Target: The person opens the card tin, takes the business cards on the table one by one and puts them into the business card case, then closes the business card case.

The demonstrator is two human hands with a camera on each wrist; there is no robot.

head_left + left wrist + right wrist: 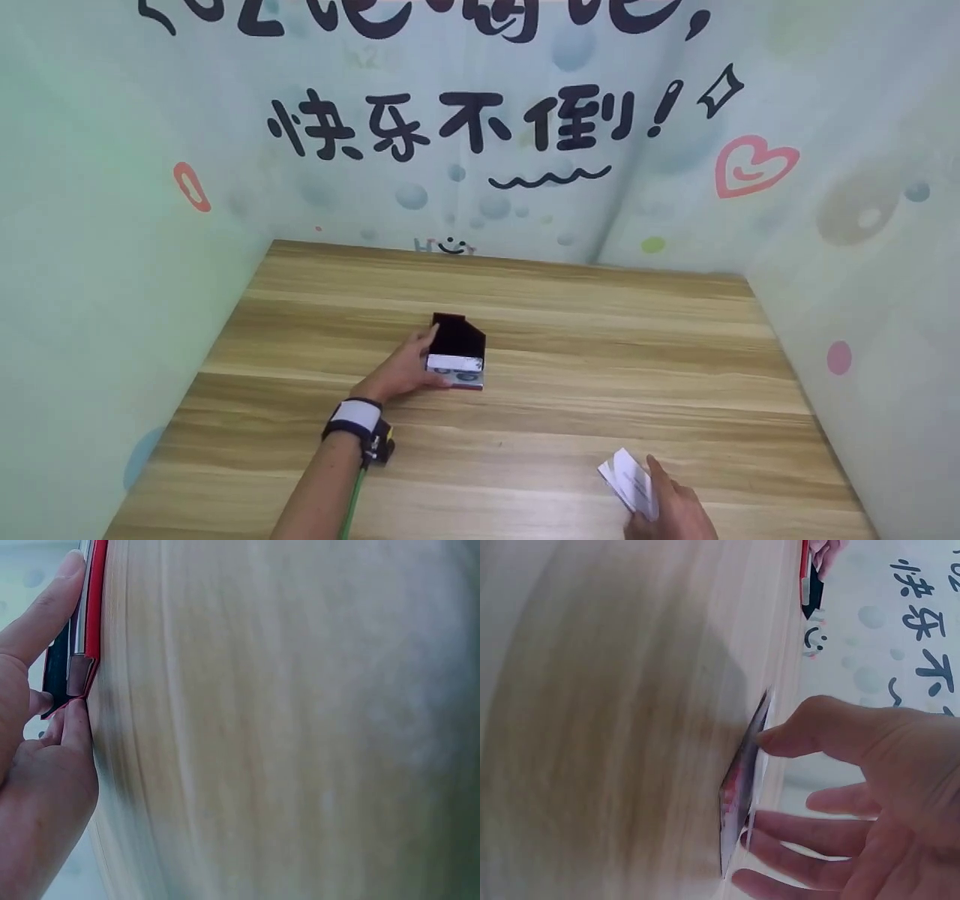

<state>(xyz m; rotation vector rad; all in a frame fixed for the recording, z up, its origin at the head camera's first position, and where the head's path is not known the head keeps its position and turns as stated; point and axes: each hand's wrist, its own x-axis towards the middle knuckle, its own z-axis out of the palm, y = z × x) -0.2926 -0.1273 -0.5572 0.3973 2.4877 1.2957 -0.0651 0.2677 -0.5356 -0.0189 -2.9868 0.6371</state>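
Observation:
My left hand (pixel 403 369) grips the left side of a small folding card holder (pixel 459 339) lying opened near the middle of the table. It has a black inside flap, a red outer cover and a pale printed layer at its near end. In the left wrist view, the thumb lies on the pages or cards beside the red cover (pixel 94 611), and fingertips touch the spine. At the lower right, my right hand (pixel 675 508) pinches a white folded paper (pixel 631 480) between thumb and fingers. Seen from the right wrist, the paper gapes, showing a reddish print inside.
The wood-grain table (pixel 540 420) spreads out around both hands. Pale printed curtains (pixel 480 210) with dark lettering stand along its back and sides. A strapped wrist camera (pixel 379 442) with a green cable sits on the left wrist.

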